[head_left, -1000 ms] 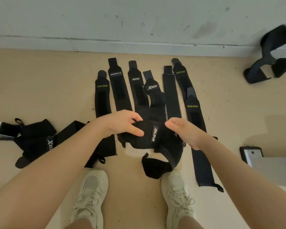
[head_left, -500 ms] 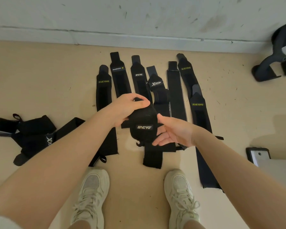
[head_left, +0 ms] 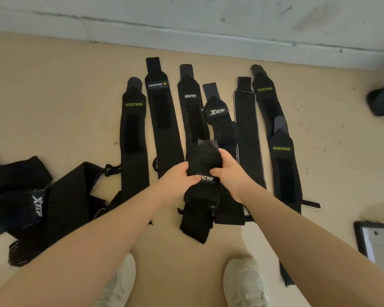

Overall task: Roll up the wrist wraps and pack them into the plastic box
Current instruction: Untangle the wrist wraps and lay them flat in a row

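Your left hand (head_left: pixel 179 177) and right hand (head_left: pixel 230 173) are gripping the half-rolled black wrist wrap (head_left: pixel 203 167) between them above the floor (head_left: pixel 53 96), its tail hanging down. At far right, a plastic box (head_left: pixel 372 241) is showing only an edge; its contents cannot be told.

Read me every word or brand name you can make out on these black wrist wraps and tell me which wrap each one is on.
"XUEYING": yellow-green, on the leftmost flat black wrist wrap.
"XUEYING": on the far-right flat black wrap by the wall.
"XUEYING": on the shorter black wrap overlapping it.
"XTEP": white, on the folded black wrap mid-row.
"XTEP": on the crumpled black wrap at left.
Silver logo on the third flat black wrap: stylised, unclear.
The same style of logo on the half-rolled black wrap that both hands grip: unclear.
White label on the second flat black wrap: too small.
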Action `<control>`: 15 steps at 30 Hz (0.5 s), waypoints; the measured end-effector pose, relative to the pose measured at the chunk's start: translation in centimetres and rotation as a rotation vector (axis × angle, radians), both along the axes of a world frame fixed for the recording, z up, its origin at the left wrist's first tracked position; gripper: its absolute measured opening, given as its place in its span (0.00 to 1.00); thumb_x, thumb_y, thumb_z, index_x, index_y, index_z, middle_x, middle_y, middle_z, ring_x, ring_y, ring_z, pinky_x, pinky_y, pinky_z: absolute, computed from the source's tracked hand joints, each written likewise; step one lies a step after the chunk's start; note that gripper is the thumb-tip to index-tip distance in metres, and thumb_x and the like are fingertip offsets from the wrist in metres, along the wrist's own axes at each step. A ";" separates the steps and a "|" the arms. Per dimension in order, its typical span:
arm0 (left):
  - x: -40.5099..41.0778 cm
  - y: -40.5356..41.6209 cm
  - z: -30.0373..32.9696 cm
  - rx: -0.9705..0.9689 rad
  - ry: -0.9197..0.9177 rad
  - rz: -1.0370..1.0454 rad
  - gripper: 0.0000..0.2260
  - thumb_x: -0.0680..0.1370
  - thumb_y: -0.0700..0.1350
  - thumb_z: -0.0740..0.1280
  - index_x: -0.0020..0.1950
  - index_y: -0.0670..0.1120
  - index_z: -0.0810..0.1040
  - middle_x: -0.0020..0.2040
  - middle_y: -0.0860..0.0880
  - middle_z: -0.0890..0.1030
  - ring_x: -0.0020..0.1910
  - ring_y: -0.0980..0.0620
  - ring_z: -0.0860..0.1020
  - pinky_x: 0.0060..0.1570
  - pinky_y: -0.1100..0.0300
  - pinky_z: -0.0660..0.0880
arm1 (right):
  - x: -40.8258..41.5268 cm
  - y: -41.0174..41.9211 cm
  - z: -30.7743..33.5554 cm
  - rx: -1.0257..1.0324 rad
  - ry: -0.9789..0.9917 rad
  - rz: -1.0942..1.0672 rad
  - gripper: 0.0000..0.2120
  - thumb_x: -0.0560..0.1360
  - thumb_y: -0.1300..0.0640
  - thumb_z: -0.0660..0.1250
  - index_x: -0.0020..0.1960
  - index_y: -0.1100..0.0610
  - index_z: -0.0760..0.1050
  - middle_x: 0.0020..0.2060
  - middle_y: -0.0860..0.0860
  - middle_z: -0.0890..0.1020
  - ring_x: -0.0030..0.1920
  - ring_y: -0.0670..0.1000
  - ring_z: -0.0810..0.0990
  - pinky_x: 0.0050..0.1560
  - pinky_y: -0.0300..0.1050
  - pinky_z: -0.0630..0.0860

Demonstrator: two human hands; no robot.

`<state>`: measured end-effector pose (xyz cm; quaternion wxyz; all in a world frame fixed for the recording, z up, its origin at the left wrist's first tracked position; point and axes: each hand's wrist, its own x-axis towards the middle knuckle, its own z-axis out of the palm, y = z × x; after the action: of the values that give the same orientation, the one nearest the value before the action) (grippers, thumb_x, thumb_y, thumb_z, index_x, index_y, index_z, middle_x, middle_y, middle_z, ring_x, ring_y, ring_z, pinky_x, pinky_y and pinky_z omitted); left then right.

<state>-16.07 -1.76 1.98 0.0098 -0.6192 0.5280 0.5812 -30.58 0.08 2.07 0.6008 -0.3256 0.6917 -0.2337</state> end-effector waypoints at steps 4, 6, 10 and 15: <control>0.0 -1.0 -2.9 -0.065 -0.005 -0.156 0.14 0.79 0.46 0.63 0.65 0.47 0.71 0.57 0.49 0.78 0.53 0.53 0.77 0.53 0.59 0.75 | -0.4 -2.3 -1.9 0.008 -0.126 -0.187 0.11 0.79 0.56 0.62 0.61 0.53 0.73 0.55 0.52 0.80 0.56 0.52 0.78 0.60 0.55 0.76; 0.0 -1.7 -4.3 -0.238 -0.113 -0.384 0.15 0.81 0.45 0.60 0.67 0.46 0.70 0.62 0.46 0.75 0.60 0.50 0.74 0.61 0.55 0.72 | -0.7 -3.4 -2.8 -0.036 -0.036 -0.192 0.09 0.79 0.56 0.61 0.59 0.55 0.74 0.53 0.53 0.80 0.54 0.52 0.79 0.57 0.51 0.77; 0.6 -3.0 -7.3 -0.549 -0.412 -0.884 0.27 0.81 0.43 0.58 0.77 0.47 0.52 0.78 0.46 0.49 0.77 0.47 0.48 0.75 0.51 0.47 | -1.0 -4.7 -4.7 -0.060 0.096 -0.106 0.17 0.80 0.59 0.61 0.68 0.54 0.69 0.62 0.49 0.76 0.62 0.51 0.74 0.63 0.51 0.73; 2.0 -2.8 -8.9 -0.539 -0.458 -0.970 0.24 0.82 0.47 0.55 0.77 0.50 0.52 0.79 0.47 0.48 0.77 0.47 0.47 0.74 0.52 0.47 | -0.6 -5.2 -5.4 -0.044 0.047 -0.110 0.15 0.81 0.59 0.58 0.65 0.54 0.74 0.57 0.51 0.80 0.57 0.50 0.78 0.62 0.52 0.74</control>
<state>-14.10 -4.55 -6.89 0.2304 -0.3977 0.8635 0.2077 -31.21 -5.08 -3.38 0.5633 -0.3057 0.7172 -0.2738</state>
